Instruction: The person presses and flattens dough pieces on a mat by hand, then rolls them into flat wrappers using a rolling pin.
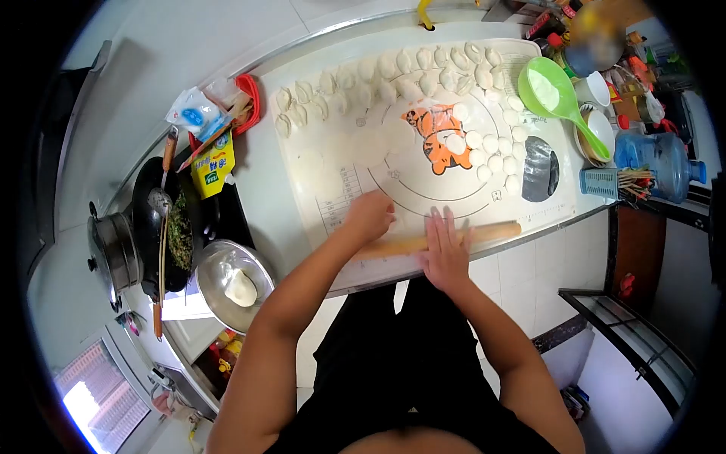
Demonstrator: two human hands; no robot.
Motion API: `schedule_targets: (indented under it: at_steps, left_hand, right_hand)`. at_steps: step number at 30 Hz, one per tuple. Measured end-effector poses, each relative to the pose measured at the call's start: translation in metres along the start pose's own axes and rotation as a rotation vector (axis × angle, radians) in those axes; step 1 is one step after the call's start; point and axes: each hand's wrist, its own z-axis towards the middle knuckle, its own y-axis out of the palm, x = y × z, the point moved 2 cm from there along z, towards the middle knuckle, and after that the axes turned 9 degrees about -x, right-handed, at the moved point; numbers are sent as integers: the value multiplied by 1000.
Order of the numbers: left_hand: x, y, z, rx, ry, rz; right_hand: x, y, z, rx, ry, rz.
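My right hand point(445, 253) lies across a wooden rolling pin point(495, 231), its fingers stretched out over it, slightly blurred. The pin rests along the near edge of a floured kneading mat point(423, 198). Just left of it my left hand point(370, 217) is closed, fingers curled; whatever they may hold is hidden. Small round dough pieces point(495, 163) cluster on the mat at right, around a printed tiger point(446, 157). Filled dumplings point(386, 66) stand in rows along the far side.
A green ladle-like strainer point(546, 85) lies at back right, near a chopstick holder point(600, 183) and water jug point(656, 155). On the left are a steel bowl point(210, 281) with dough point(240, 289), a wok of chopped greens point(180, 234) and a red basket point(249, 94).
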Motion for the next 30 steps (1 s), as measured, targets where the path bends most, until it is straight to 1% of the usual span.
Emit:
schedule_targets:
  at_steps: [1, 2, 3, 4, 5, 6, 7, 9, 10, 11, 12, 13, 14, 16, 17, 18, 20, 21, 22, 23, 24, 26, 27, 28, 30]
  left_hand:
    - [-5, 1, -4, 54, -50, -42]
    - [-9, 5, -5, 37, -58, -40]
    - [-12, 6, -2, -4, -87, -94]
    - [-12, 4, 4, -26, -113, -147]
    - [-9, 0, 8, -21, -111, -140]
    - [-4, -3, 10, -13, -98, -93]
    - [0, -6, 11, -6, -83, -47]
    - [2, -4, 7, 12, -53, 22]
    - [0, -2, 4, 33, -41, 79]
    - [-4, -2, 3, 42, -42, 78]
    - [-8, -4, 0, 47, -66, 0]
    - [-11, 0, -5, 39, -94, -81]
    - [-14, 4, -7, 20, -102, -83]
    - [-5, -9, 4, -54, -178, -127]
    - [-2, -12, 6, -50, -176, -121]
    - [-1, -13, 4, -41, -168, -55]
    - [-5, -14, -4, -33, -153, 12]
    - [-16, -11, -12, 7, -186, -65]
    - [-24, -8, -16, 48, -223, -144]
    - [-27, -8, -14, 50, -232, -151]
    - [-30, -4, -18, 43, -231, -193]
    - [-27, 2, -18, 24, -224, -232]
    - [-20, 0, -11, 94, -154, -165]
    - [-12, -4, -9, 162, -87, -96]
    - [-7, -7, -11, 135, -86, -60]
  right_hand:
    - [0, 0, -1, 13, 4, -58]
    - [-4, 2, -8, 16, 14, -107]
    - [-2, -11, 15, 63, 9, -1]
    - [4, -10, 41, 61, 11, 2]
    - [9, -10, 69, 120, 9, -18]
    - [10, -9, 79, 177, 12, -35]
    - [9, -8, 74, 182, 19, -33]
    - [6, -7, 56, 105, 49, -60]
    - [0, -7, 34, 109, 48, -65]
    - [-6, -4, 6, 18, 66, -33]
    - [-10, -6, -5, -76, 80, 0]
    - [-10, -7, -6, -78, 85, -7]
    - [-10, -3, 4, -94, 90, 6]
    - [3, -7, 54, 102, 70, 3]
    - [6, -8, 72, 174, 59, -48]
    - [5, -8, 69, 178, 63, -43]
    - [2, -9, 56, 105, 77, -30]
    - [-2, -8, 35, 106, 77, -36]
    - [-10, -4, 8, 36, 121, -9]
    - [-14, 2, -7, -40, 160, 22]
    - [-16, 3, -4, -64, 155, 34]
    - [-7, -4, 35, 135, 119, 27]
    - [-3, -5, 56, 225, 86, 11]
    - [-2, -7, 60, 226, 85, 14]
    - [-4, -12, 64, 211, 89, 10]
